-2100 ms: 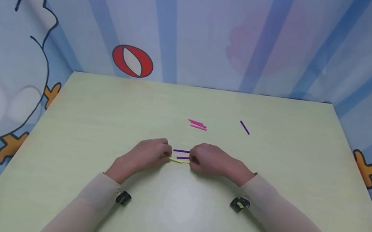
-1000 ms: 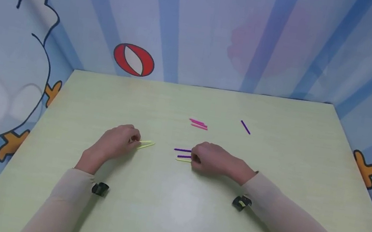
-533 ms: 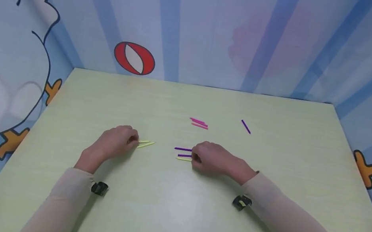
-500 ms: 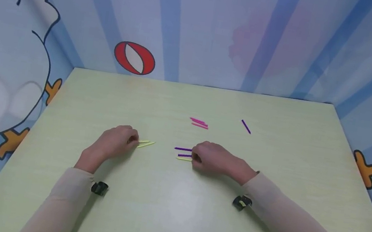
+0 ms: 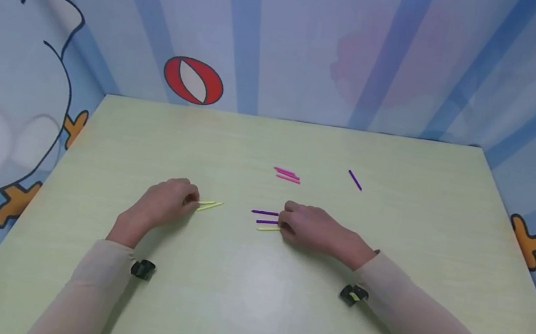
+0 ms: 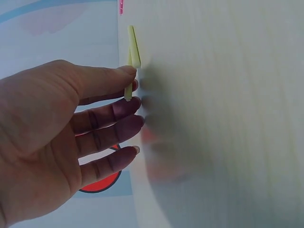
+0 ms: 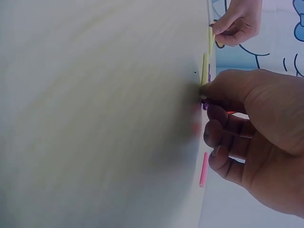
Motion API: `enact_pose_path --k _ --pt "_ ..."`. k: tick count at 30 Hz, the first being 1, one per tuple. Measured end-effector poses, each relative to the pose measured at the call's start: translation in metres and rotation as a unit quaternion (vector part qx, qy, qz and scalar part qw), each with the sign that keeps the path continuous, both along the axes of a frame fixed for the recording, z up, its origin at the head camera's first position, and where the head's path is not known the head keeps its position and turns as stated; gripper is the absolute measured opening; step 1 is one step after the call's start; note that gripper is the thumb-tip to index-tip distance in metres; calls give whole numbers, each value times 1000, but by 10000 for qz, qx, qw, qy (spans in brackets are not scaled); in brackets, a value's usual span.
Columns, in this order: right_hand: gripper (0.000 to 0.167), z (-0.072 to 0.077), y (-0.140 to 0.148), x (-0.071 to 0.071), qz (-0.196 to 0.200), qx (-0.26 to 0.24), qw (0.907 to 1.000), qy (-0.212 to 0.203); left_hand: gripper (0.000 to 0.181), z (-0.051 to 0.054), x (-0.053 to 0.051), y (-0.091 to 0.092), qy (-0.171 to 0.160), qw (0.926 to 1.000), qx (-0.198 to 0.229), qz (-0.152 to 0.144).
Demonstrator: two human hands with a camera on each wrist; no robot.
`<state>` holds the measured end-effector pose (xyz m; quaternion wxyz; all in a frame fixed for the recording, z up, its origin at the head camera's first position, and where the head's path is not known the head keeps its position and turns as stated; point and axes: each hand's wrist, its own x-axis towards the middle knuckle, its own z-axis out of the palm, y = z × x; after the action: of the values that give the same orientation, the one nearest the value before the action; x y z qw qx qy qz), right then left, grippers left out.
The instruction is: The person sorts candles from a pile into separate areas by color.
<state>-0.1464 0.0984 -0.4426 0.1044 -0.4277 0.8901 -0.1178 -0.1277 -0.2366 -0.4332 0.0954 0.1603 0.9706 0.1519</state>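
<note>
In the head view my left hand (image 5: 160, 206) is at left of centre, low over the table. Its thumb and index finger pinch a thin yellow stick (image 6: 128, 91); a second yellow stick (image 6: 135, 47) lies against it, pointing the same way. My right hand (image 5: 313, 230) is right of centre, pinching the right end of another yellow stick (image 5: 267, 229), whose left end sticks out. Just behind that one, two purple sticks (image 5: 264, 212) lie roughly parallel, their right ends hidden by the right hand. The right wrist view shows its thumb on the yellow stick (image 7: 205, 66).
Several pink sticks (image 5: 287, 176) lie together farther back on the pale table (image 5: 188, 143). A lone purple stick (image 5: 355, 180) lies slanted to their right. Printed cartoon walls (image 5: 308, 40) border the table's back and sides.
My left hand has moved left, away from the right hand, with yellow sticks at its fingertips. Lately the right hand has shifted slightly right, its yellow stick tilting a little away from the purple ones.
</note>
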Motion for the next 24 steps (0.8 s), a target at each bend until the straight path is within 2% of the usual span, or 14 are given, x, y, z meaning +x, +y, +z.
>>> enact_pose_path --k 6,15,24 --pt "5 1 1 3 -21 -43 9999 109 8 0 1 0 16 10000 2 16" --pt "5 3 -1 4 -125 74 9999 -56 9 -5 2 0 -7 10000 51 30" --pt "5 5 -3 3 -171 148 9996 -173 17 -6 2 1 -43 9989 448 -93"
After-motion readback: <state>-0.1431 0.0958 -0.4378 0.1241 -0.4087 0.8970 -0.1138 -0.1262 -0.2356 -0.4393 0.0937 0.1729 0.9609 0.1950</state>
